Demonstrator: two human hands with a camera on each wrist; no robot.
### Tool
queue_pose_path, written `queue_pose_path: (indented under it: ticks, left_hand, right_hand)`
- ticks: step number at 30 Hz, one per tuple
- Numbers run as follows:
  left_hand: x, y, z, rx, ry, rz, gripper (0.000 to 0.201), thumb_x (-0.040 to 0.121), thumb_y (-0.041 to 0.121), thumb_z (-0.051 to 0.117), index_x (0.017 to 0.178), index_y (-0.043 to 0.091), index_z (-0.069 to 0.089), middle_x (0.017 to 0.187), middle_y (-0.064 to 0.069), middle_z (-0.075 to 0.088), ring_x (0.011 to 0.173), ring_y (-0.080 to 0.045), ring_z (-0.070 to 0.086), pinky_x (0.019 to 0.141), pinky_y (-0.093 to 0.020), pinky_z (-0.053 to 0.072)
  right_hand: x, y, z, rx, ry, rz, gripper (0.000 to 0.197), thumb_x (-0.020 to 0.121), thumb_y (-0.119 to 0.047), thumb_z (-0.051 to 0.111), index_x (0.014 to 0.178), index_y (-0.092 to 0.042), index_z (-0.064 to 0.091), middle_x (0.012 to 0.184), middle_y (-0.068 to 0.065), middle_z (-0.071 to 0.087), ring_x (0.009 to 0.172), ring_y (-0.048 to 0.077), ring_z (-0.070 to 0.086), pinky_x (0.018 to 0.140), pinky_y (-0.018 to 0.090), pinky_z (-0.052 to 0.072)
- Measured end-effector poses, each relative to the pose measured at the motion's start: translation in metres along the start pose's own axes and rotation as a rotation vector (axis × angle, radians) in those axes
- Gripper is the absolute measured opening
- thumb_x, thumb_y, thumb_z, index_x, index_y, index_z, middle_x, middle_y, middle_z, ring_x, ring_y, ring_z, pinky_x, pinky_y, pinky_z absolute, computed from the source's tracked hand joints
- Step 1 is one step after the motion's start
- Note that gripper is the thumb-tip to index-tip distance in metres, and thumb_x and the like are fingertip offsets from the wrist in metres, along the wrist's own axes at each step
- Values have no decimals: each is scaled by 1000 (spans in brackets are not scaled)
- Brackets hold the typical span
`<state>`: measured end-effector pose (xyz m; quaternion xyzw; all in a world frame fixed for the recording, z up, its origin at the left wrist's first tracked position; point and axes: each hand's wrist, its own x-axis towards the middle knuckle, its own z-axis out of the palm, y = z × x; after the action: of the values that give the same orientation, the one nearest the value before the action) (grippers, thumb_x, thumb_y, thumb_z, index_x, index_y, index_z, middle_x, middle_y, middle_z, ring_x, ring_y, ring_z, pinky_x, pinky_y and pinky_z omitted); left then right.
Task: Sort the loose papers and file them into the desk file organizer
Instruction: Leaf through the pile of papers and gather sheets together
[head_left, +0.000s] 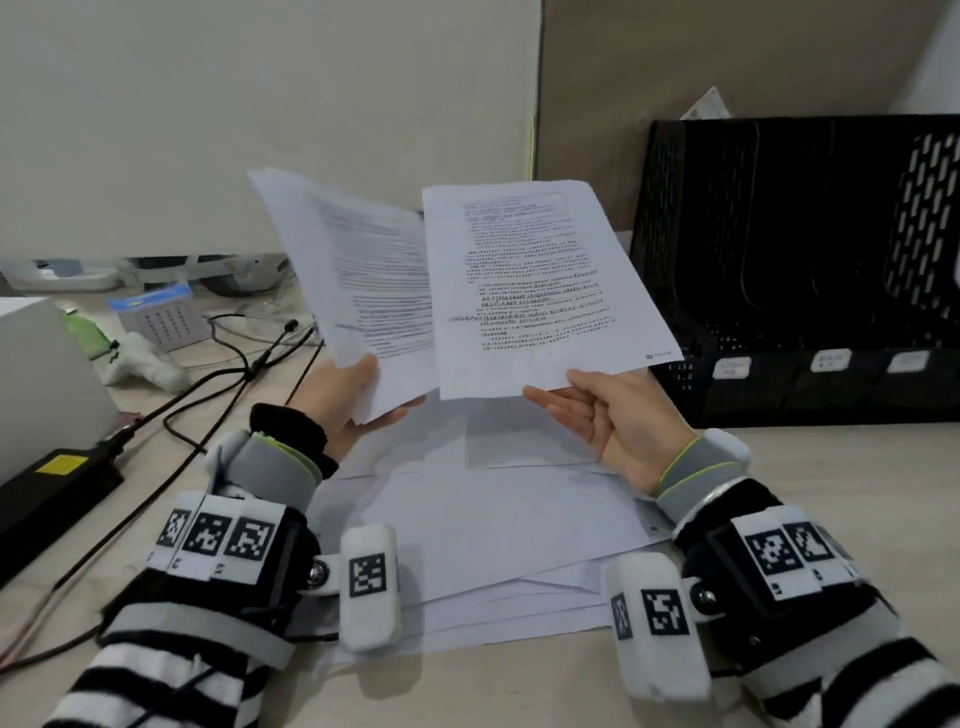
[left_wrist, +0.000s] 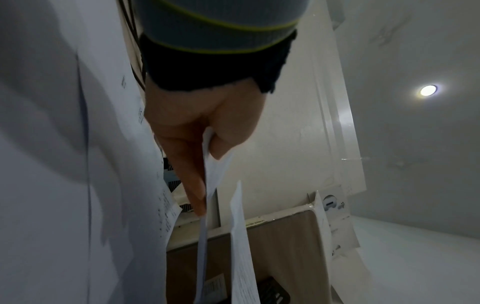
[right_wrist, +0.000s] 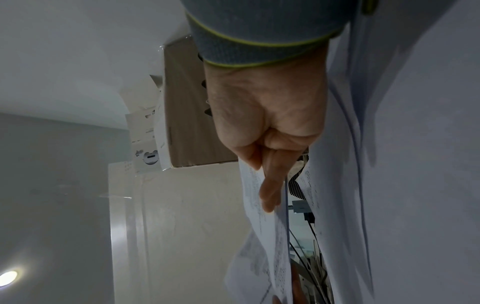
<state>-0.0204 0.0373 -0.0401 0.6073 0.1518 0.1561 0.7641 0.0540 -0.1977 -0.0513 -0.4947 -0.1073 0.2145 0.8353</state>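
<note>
Nearest, a loose paper stack lies spread on the counter. Above it, the left hand pinches one printed sheet by its bottom edge; the right hand pinches another page. Beyond, at right, the black file organizer stands; only one paper corner shows above it.

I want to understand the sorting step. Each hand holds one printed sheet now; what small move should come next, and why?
Probably the right hand should carry its sheet toward the black file organizer on its side. Both sheets are lifted above the loose pile, each pinched at its lower edge, and the left hand holds the other sheet apart, so they seem already compared. Which slot fits I cannot tell.
</note>
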Motion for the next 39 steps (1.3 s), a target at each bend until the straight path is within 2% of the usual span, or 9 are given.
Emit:
queue_pose_path:
  ticks: [3, 8, 13, 19, 23, 27, 32, 34, 39]
  left_hand:
    - [-3, 0, 7, 8, -91, -36, 26, 102, 25, 40, 124, 17, 49, 100, -3, 69, 67, -21, 73, 51, -25, 57]
    - [-10, -5, 16, 51, -232, -57, 23, 100, 33, 40, 116, 24, 55, 94, 4, 75, 79, -25, 73, 48, -23, 54]
    - [-9, -7, 18, 165, -265, -30, 27, 96, 12, 49, 122, 18, 54, 97, 2, 73, 78, -18, 73, 52, -21, 52]
    - [-5, -7, 14, 124, -199, -26, 31, 93, -4, 42, 110, 18, 56, 96, 0, 70, 69, -20, 73, 52, -24, 54]
    - [-3, -7, 11, 98, -159, -24, 31, 92, -2, 44, 104, 23, 58, 98, 1, 69, 69, -18, 72, 50, -25, 53]
    - [-3, -8, 11, 107, -149, -17, 28, 92, 2, 47, 106, 24, 58, 98, 3, 69, 69, -16, 71, 48, -22, 50]
    - [-3, -9, 8, 172, -170, -12, 20, 91, 14, 59, 104, 28, 61, 86, 14, 72, 70, -3, 68, 48, -17, 49]
    - [-3, -10, 7, 188, -169, -22, 19, 90, 14, 60, 103, 28, 62, 90, 15, 71, 78, -5, 66, 49, -18, 49]
    - [-2, -9, 8, 177, -118, -36, 18, 90, 12, 59, 99, 28, 61, 93, 11, 68, 83, -11, 60, 48, -19, 49]
  right_hand:
    - [-1, 3, 2, -11, -79, 55, 13, 100, -6, 40, 110, 2, 44, 100, 28, 65, 85, 22, 73, 60, 18, 57]
    - [-4, 6, 5, -74, -160, 134, 25, 101, -7, 37, 105, 7, 58, 97, 17, 73, 87, 20, 73, 65, 17, 58]
    - [-6, 9, 7, -173, -184, 174, 25, 101, -14, 40, 107, 0, 60, 104, 11, 72, 85, 19, 73, 58, 19, 57]
    - [8, 10, -7, -342, 180, 9, 10, 96, -21, 53, 98, -14, 60, 81, 1, 74, 48, 4, 57, 34, 14, 31]
    - [17, 12, -22, -413, 411, -122, 9, 91, -17, 58, 82, -17, 58, 80, -2, 60, 62, 8, 53, 43, 18, 33]
    - [19, 13, -24, -445, 439, -200, 15, 90, -17, 61, 75, -15, 58, 76, -1, 57, 63, 13, 50, 58, 26, 41]
    - [19, 11, -24, -483, 462, -288, 15, 89, -13, 62, 76, -13, 55, 70, -1, 55, 63, 10, 49, 51, 16, 43]
    - [19, 11, -25, -466, 467, -292, 7, 88, -14, 64, 87, -11, 58, 72, -1, 56, 62, 8, 49, 48, 12, 41]
    - [24, 11, -26, -390, 387, -197, 29, 87, -17, 67, 115, -14, 60, 80, 0, 59, 66, 6, 51, 58, 21, 36]
